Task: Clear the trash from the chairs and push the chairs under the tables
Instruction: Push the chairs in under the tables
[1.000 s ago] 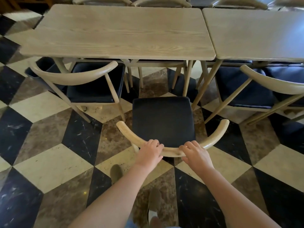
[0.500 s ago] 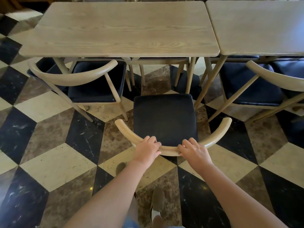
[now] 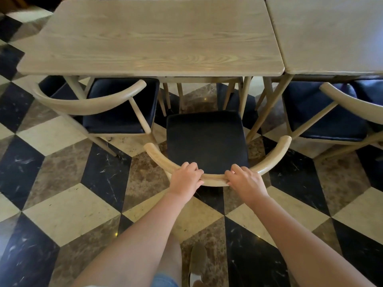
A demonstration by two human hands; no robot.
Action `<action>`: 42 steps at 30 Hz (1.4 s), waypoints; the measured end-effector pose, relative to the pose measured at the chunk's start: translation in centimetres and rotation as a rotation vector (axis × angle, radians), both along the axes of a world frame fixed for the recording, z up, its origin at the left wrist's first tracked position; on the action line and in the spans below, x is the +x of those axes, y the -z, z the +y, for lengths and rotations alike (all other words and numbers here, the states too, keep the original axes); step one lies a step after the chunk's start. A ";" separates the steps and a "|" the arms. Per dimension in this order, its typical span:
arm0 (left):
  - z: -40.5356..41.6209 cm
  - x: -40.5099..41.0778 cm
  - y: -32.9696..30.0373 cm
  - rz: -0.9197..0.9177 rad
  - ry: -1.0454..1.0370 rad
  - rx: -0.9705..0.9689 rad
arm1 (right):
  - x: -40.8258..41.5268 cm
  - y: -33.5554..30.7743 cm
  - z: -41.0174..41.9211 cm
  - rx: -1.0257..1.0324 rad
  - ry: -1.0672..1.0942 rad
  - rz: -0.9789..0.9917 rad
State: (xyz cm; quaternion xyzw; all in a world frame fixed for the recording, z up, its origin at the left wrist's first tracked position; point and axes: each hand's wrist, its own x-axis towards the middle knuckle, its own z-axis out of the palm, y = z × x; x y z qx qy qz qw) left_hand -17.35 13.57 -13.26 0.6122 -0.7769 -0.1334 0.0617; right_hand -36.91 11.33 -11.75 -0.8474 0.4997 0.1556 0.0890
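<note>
Since a second ago, you are easing the chair (image 3: 207,139) nearer the desk (image 3: 151,36), left hand (image 3: 186,179) and right hand (image 3: 246,182) both gripping its backrest. Its seat is showing no trash but is sitting short of the desk; keep pushing.

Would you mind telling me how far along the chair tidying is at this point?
No trash shows on any visible seat. The left chair is only part way under the table. Both hands, left hand and right hand, grip the middle chair, whose seat is entirely outside the table. It needs pushing in.
</note>
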 end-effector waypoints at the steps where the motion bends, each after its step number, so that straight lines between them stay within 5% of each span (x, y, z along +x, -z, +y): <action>1: -0.6 0.1 0.0 0.000 -0.002 0.000 | 0.1 0.0 -0.7 -0.003 -0.002 -0.001; 29: -25.7 7.9 -0.3 -0.005 0.023 0.066 | 7.6 0.3 -24.2 -0.135 0.023 -0.034; 42: -26.8 8.0 -0.7 -0.056 0.053 -0.005 | 6.9 0.9 -26.6 -0.090 -0.029 -0.043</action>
